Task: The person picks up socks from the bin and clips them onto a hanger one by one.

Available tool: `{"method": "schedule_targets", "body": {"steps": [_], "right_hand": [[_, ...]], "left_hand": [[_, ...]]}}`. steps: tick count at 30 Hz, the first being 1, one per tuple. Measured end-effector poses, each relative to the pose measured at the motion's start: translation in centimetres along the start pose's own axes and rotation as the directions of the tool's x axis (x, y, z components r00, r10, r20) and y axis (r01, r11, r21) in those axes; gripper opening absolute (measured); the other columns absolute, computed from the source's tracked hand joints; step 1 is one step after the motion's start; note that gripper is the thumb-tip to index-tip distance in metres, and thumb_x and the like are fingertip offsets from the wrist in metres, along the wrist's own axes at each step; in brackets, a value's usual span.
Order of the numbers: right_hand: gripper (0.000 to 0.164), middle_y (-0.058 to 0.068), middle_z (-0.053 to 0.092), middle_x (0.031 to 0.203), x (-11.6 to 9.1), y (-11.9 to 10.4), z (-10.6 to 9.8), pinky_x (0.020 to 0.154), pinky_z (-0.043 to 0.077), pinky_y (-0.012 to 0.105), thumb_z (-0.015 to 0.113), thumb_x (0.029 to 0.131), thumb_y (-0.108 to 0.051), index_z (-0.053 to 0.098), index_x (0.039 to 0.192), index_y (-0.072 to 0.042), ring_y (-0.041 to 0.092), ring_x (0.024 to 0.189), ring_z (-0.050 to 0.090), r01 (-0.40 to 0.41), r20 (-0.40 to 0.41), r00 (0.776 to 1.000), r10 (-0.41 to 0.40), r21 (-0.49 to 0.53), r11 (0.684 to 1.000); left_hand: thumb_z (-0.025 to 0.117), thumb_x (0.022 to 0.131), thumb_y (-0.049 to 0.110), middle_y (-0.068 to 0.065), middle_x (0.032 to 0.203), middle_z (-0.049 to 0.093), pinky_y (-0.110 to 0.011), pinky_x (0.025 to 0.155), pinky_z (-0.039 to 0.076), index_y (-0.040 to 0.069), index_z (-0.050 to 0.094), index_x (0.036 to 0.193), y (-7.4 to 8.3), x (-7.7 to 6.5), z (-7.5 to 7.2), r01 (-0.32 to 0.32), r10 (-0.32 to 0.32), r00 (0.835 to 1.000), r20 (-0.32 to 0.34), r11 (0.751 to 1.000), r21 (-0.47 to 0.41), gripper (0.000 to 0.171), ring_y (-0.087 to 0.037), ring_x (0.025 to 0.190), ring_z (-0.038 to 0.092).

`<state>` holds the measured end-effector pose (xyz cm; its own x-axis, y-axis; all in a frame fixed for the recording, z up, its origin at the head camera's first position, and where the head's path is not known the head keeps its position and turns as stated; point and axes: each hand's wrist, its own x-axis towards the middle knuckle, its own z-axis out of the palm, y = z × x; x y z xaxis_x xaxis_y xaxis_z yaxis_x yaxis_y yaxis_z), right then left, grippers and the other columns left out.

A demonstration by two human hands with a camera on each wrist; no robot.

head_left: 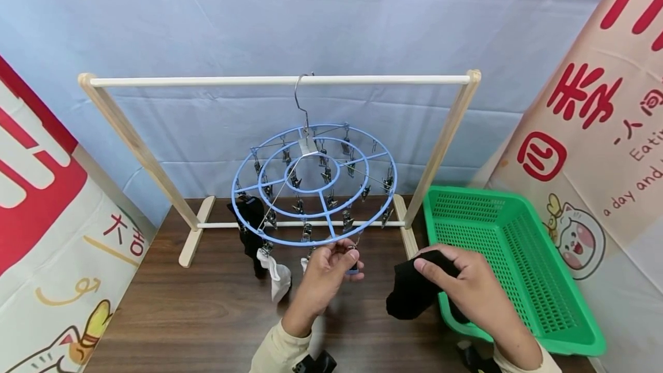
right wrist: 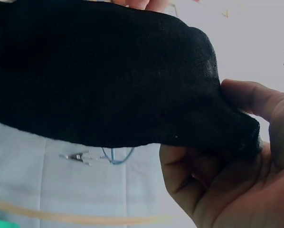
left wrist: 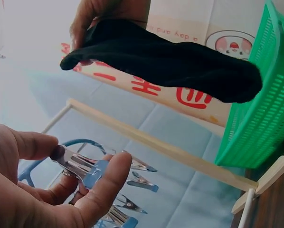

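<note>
My left hand [head_left: 327,272] is at the front edge of the blue round clip hanger [head_left: 305,243]. In the left wrist view its thumb and fingers pinch a metal clip [left wrist: 75,164] with blue tips. My right hand [head_left: 476,284] grips a black sock [head_left: 414,291] at one end, thumb on top, to the right of the hanger. The rest of that sock dangles toward the left, and it fills much of the right wrist view. A black sock [head_left: 252,240] and a white sock [head_left: 279,281] hang from clips at the hanger's left front. A further white piece is mostly hidden behind my left hand.
A wooden rack with a white top bar [head_left: 207,82] carries the hanger by its metal hook [head_left: 297,96]. Several metal clips dangle from the rings. On the right stands a green plastic basket [head_left: 561,281], partly beneath my right forearm. Printed banners flank both sides of the brown table [head_left: 171,315].
</note>
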<state>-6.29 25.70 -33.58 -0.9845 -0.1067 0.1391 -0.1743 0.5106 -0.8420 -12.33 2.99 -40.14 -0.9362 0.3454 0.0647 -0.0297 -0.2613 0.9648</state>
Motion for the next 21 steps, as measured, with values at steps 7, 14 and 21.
{"method": "schedule_targets", "body": {"steps": [7, 14, 21], "right_hand": [[0.007, -0.011, 0.068, 0.088, -0.4, 0.0, 1.5, 0.066, 0.051, 0.028, 0.066, 0.093, -0.022, 0.071, 0.098, -0.021, 0.008, 0.082, 0.062, 0.042, -0.001, 0.999, -0.042, -0.030, 0.999], [0.006, -0.014, 0.068, 0.086, -0.2, 0.5, 2.9, 0.069, 0.051, 0.027, 0.068, 0.091, -0.024, 0.071, 0.095, -0.023, 0.005, 0.082, 0.063, 0.080, -0.011, 0.997, -0.081, -0.063, 0.995], [0.006, -0.015, 0.067, 0.086, 0.0, 1.1, 4.0, 0.067, 0.052, 0.027, 0.068, 0.091, -0.025, 0.071, 0.095, -0.022, 0.005, 0.079, 0.063, 0.078, -0.009, 0.997, -0.078, -0.047, 0.996]], "left_hand": [[0.053, 0.097, 0.004, -0.007, 0.094, 0.055, -0.039, 0.073, 0.057, -0.011, 0.048, 0.110, -0.1, -0.1, -0.1, -0.013, 0.014, 1.000, 0.027, 1.000, -0.017, 0.020, -0.016, 0.081, 0.061], [0.048, 0.101, 0.006, -0.005, 0.087, 0.055, -0.042, 0.069, 0.057, -0.013, 0.045, 0.108, -0.1, -0.1, -0.2, -0.013, 0.013, 1.000, 0.025, 1.000, -0.020, 0.021, -0.016, 0.077, 0.062], [0.047, 0.101, 0.005, -0.008, 0.079, 0.056, -0.035, 0.062, 0.058, -0.013, 0.044, 0.105, 0.0, -0.1, -0.2, 0.008, -0.007, 1.000, 0.022, 0.999, -0.050, 0.019, -0.014, 0.070, 0.062]]}}
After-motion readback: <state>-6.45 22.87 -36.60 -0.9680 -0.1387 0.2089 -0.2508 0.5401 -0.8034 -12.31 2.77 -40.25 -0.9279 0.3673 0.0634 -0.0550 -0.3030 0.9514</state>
